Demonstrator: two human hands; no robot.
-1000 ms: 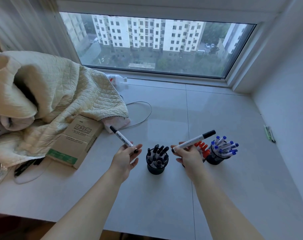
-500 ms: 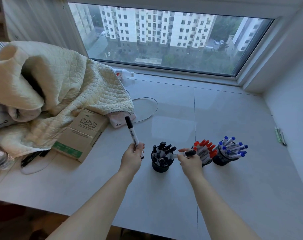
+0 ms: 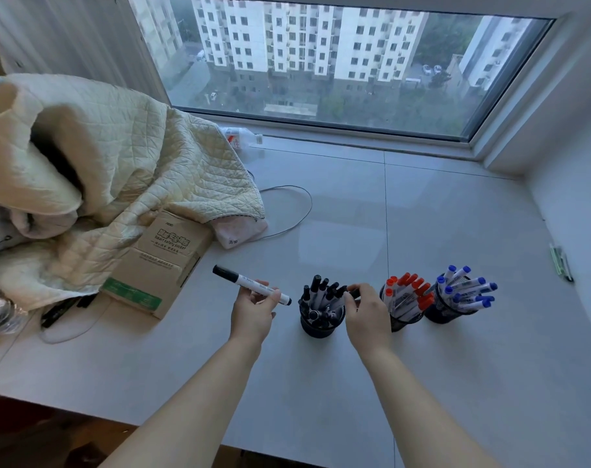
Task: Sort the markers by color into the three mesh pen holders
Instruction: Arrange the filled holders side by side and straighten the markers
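Three dark mesh holders stand in a row on the white sill. The left holder point(image 3: 321, 327) carries several black-capped markers, the middle holder point(image 3: 405, 324) red-capped ones, the right holder point(image 3: 447, 315) blue-capped ones. My left hand point(image 3: 253, 309) grips a black-capped marker point(image 3: 250, 288), held nearly level just left of the black holder. My right hand point(image 3: 366, 309) pinches another black marker point(image 3: 349, 293) at the right rim of that holder, its lower end among the markers there.
A quilted cream blanket point(image 3: 118, 177) and a cardboard box point(image 3: 162, 265) fill the left side. A thin cable point(image 3: 297, 211) loops behind the holders. A plastic bottle point(image 3: 240, 138) lies by the window. Green pens point(image 3: 560, 263) rest near the right wall.
My right hand has brought its black marker down from above the red holder into the black holder. My left hand tipped its marker from upright to nearly level.
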